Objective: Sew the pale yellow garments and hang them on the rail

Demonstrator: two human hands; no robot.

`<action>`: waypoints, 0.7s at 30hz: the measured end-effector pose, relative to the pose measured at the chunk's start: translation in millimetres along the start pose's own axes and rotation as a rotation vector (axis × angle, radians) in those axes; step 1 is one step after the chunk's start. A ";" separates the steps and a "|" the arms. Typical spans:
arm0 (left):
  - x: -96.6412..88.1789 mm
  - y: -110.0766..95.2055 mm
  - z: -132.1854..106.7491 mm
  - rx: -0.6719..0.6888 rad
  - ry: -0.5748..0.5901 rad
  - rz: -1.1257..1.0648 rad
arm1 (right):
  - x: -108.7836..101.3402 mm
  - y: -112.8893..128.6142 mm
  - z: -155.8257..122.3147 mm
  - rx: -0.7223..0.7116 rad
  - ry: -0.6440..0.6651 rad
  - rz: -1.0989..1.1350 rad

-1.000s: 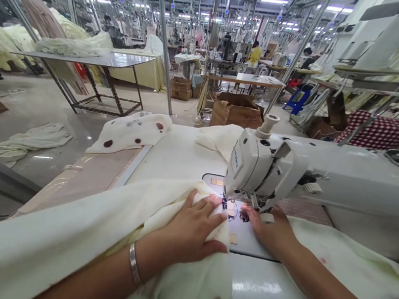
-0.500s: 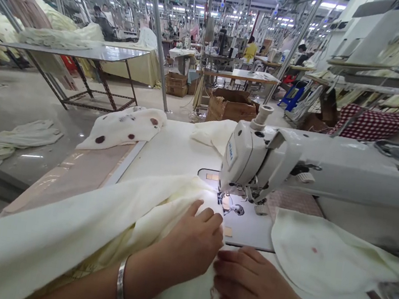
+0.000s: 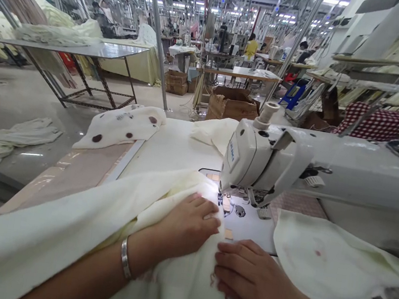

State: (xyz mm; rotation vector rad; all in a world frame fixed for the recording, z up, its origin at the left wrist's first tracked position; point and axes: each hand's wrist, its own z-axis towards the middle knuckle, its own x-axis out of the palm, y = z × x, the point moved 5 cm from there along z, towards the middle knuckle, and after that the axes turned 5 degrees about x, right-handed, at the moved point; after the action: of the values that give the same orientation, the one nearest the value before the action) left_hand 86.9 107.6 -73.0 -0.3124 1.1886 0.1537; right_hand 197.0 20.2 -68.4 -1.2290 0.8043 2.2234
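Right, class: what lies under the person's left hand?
Cream fabric lies under the left hand, reaching to the industrial sewing machine. The hand covers the patch directly beneath, so any seam there cannot be seen.

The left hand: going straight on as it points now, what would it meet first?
Beyond the cloth under it, the left hand would probably meet the sewing machine, at its needle end; depth is unclear.

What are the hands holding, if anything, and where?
The left hand lies on the pale cloth near the sewing machine; the right hand is at the cloth's edge. I can't tell if either grips.
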 end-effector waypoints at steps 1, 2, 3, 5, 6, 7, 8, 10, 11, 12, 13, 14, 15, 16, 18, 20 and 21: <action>0.7 3.6 2.1 0.000 0.010 0.011 | 0.0 -2.9 1.3 -0.003 -0.009 -0.013; 1.1 8.0 4.4 -0.004 0.015 0.020 | 0.1 -6.2 3.1 -0.007 -0.016 -0.023; 1.3 13.0 6.8 -0.010 0.017 0.023 | 0.4 -10.3 5.2 -0.003 -0.019 -0.031; 1.1 23.2 11.7 -0.020 0.008 0.025 | 1.3 -19.5 10.0 0.020 -0.013 -0.047; 1.1 28.1 14.1 -0.026 0.004 0.029 | 1.6 -23.9 12.2 0.032 -0.010 -0.056; 0.9 32.4 16.4 -0.033 0.001 0.037 | 1.8 -27.8 14.1 0.043 -0.006 -0.064; 0.8 35.9 18.6 -0.040 -0.001 0.047 | 1.8 -31.2 15.4 0.056 -0.005 -0.071; -0.2 39.9 22.2 -0.051 0.004 0.060 | 1.6 -36.2 16.7 0.085 -0.002 -0.085; -1.3 40.3 23.4 -0.057 0.007 0.060 | 1.3 -38.0 16.7 0.106 0.000 -0.094; -2.6 39.7 24.2 -0.067 0.014 0.059 | 0.9 -39.5 16.6 0.137 -0.002 -0.107; -3.8 38.6 24.4 -0.083 0.028 0.054 | 0.4 -40.7 16.4 0.176 -0.005 -0.123; -4.8 37.4 24.0 -0.110 0.047 0.046 | -0.2 -41.7 16.3 0.222 -0.009 -0.140; -5.6 36.1 23.0 -0.146 0.067 0.037 | -0.2 -42.6 16.2 0.274 -0.008 -0.157; -5.8 35.0 21.5 -0.187 0.084 0.025 | 0.4 -43.6 16.3 0.329 0.001 -0.170; -4.3 33.4 17.7 -0.261 0.103 -0.002 | 4.0 -44.6 16.9 0.412 0.037 -0.176; -0.3 32.6 12.9 -0.302 0.100 -0.014 | 9.5 -44.6 18.1 0.445 0.073 -0.174; 2.6 32.4 10.0 -0.307 0.098 -0.012 | 12.0 -44.3 18.8 0.443 0.077 -0.181</action>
State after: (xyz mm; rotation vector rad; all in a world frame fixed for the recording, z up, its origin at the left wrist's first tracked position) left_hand 87.6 141.3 -77.2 -0.6020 1.2606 0.3151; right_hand 208.7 66.3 -82.5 -1.1202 1.0969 1.7401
